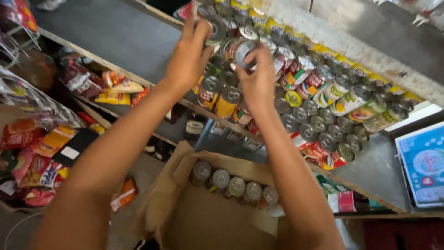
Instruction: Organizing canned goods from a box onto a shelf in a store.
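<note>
A grey metal shelf point(115, 37) runs slantwise across this cramped shop, bare toward ten o'clock and crowded toward two o'clock with rows of tins point(319, 125), while a lower shelf point(104, 109) at nine o'clock holds bright snack packets point(118, 88). The left hand point(187, 58) is closed around a can point(216, 28) at the twelve o'clock end of the stack, and the right hand point(258, 81) pinches a silver-topped can point(244, 50) just beside it. At six o'clock, below both arms, an open cardboard box point(180, 203) holds a single row of tins point(236, 186) along its far wall.
</note>
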